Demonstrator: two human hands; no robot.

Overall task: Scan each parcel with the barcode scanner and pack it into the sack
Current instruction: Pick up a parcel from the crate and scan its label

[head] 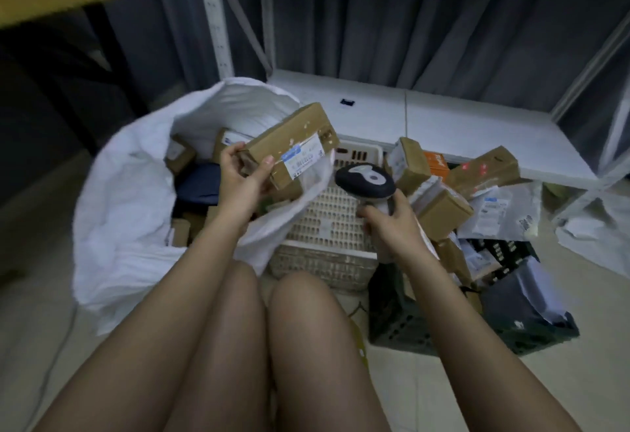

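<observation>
My left hand [243, 176] grips one end of a long brown cardboard parcel [293, 135] with a white shipping label facing me. It hangs above the right rim of the open white sack [126, 193], which holds several brown boxes and a dark blue packet. To the parcel's right, my right hand [388, 220] holds the black and grey barcode scanner [366, 181] by its handle, its head tilted toward the label.
A white perforated plastic crate [327, 261] stands between the sack and a dark crate [402, 322]. Several boxes and plastic mailers [443, 210] are heaped on the right. A white low shelf [443, 114] runs behind. My bare knees fill the foreground.
</observation>
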